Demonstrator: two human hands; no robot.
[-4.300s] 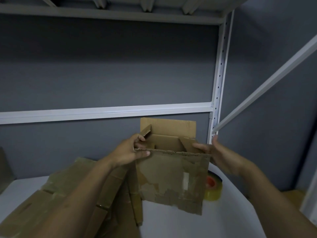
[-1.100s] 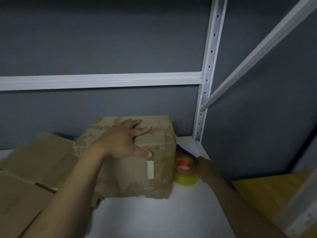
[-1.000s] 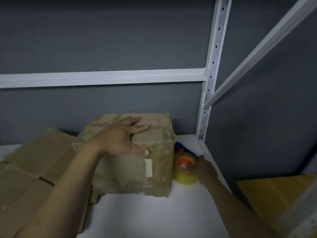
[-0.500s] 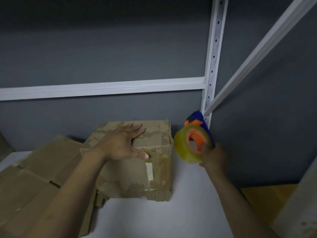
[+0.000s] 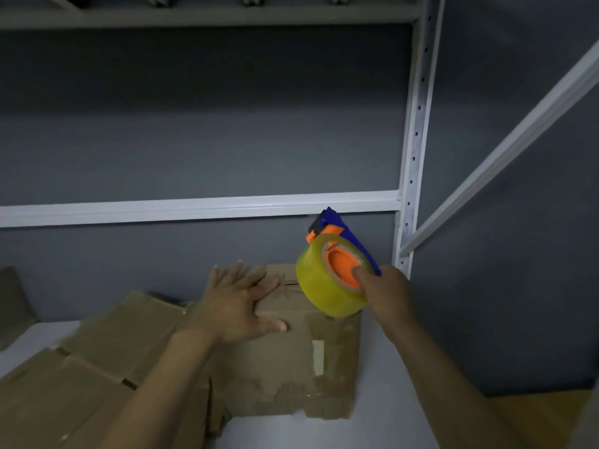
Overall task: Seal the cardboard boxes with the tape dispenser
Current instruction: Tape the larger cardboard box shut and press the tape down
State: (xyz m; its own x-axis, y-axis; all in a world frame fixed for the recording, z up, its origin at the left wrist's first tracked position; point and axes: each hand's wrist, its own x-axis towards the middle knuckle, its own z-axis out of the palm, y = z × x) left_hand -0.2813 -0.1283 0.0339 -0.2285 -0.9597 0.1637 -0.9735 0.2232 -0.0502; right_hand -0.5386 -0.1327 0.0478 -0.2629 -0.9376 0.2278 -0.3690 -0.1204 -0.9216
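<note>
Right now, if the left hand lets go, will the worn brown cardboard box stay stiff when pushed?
Probably not stiff: the worn brown cardboard box has torn, peeled facing and a ragged lower edge. It may also slide on the smooth white shelf, so the left hand pressing flat on its top likely steadies it.

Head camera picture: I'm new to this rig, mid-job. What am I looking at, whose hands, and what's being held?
No machine here: these are a person's bare hands, seen from a camera worn on the head, looking forward and down. The left hand lies flat on the closed cardboard box. The right hand has the tape dispenser in its grip, at the box's top right edge; contact is unclear. Flattened cardboard lies left of the box on the white shelf surface.
</note>
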